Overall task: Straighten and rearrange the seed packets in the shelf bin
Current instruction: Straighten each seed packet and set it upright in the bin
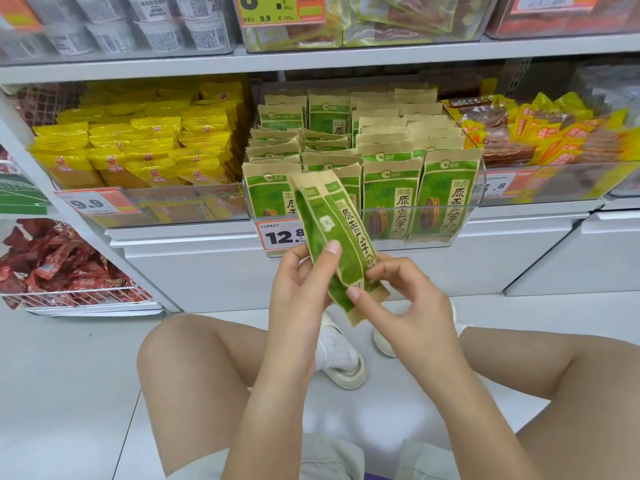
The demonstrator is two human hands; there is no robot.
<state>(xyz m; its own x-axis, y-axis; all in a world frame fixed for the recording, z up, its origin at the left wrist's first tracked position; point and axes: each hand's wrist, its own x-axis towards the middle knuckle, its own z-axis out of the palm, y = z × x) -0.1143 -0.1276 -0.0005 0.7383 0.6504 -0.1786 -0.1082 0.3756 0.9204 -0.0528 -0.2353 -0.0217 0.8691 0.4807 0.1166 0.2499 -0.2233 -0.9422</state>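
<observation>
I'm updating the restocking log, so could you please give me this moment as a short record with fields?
setting: shop shelf, person crouched before it
held: two green seed packets, out of the bin
left hand: grips the packets' left side
right hand: pinches their lower end
bin: clear-fronted, rows of green packets standing upright
price tag: starts 12, rest hidden
left neighbour: yellow packets

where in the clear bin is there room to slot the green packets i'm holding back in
The front row of the clear plastic bin is gapped between the left front green seed packet and the two right ones. The rows behind look tightly packed. Both hands hold the green packets.
</observation>
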